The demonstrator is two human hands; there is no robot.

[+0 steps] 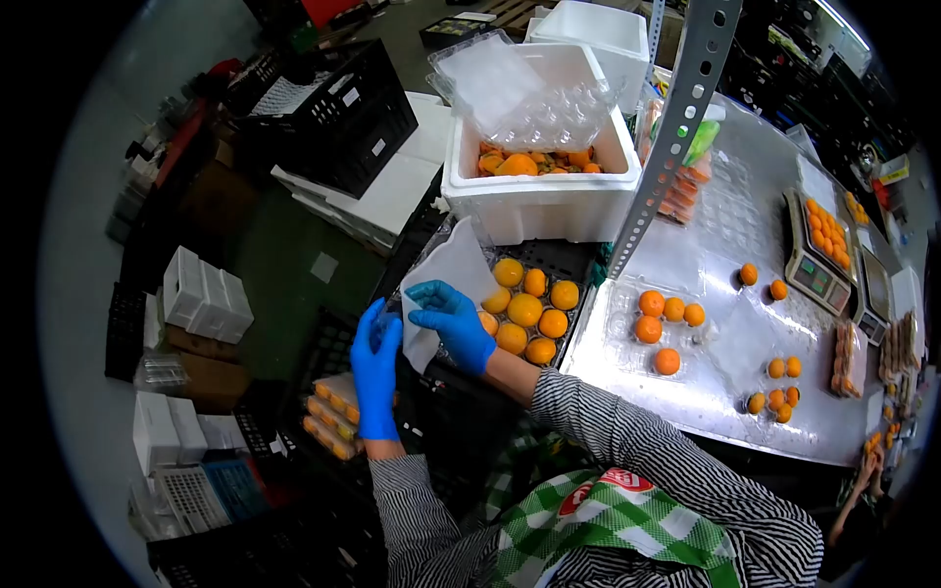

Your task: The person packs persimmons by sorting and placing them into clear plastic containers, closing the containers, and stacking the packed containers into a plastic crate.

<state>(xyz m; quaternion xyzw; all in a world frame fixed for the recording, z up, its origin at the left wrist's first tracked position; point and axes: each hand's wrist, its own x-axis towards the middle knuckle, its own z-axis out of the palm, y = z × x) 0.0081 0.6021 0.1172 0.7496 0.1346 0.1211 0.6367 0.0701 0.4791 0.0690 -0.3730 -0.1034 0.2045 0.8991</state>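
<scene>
Steel table (627, 394) noted at right, its raised left edge running just beside the work spot; bare steel is shown between scattered fruit groups. White foam box (539, 211) set at far centre, its near wall closing off the far side. Perforated metal post (674, 137) raised at the table's left edge, limiting reach to the far right. Clear fruit tray (573, 316), the item being worked at, seated between foam box and person; orange fruit (524, 310) is held in its cups. White sheet (449, 263) tilted up along the tray's left side. Right hand (453, 326), blue-gloved, laid across the sheet; whether it is pinched cannot be told. Left hand (375, 370) raised at left, fingers and thumb spread; open room is left beyond it, above floor.
</scene>
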